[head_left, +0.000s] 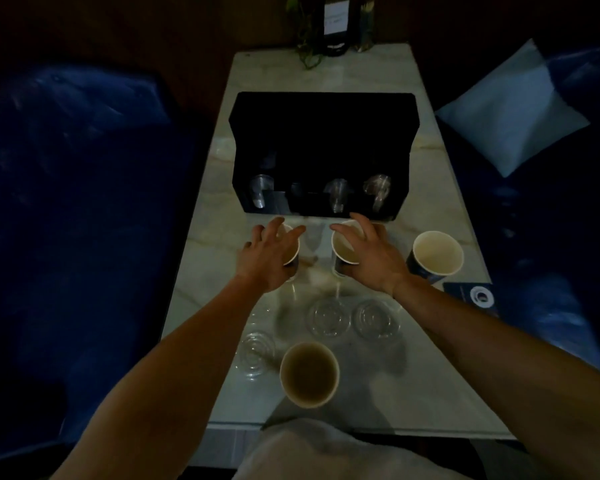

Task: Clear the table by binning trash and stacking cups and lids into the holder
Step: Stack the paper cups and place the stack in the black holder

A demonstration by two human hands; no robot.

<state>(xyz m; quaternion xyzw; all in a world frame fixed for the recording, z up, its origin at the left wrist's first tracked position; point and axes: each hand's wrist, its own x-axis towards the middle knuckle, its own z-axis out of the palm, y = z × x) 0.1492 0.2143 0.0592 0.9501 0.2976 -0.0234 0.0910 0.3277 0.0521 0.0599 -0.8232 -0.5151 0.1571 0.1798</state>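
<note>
Both hands reach to the middle of the pale table [426,209], just in front of the black holder [323,133]. My left hand [269,256] wraps over a dark paper cup [292,259]. Over the rim of a second paper cup [345,249] curl the fingers of my right hand [371,258]. A third paper cup [437,252] stands at the right. A fourth paper cup [309,374] stands near the front edge. Clear plastic lids [329,318] lie flat between the cups. Clear cups [336,199] sit in the holder's slots.
A dark card with a round logo [473,296] lies at the table's right edge. Blue sofas flank the table, with a light cushion [513,116] on the right one. A plant and dark bottles [333,26] stand at the far end.
</note>
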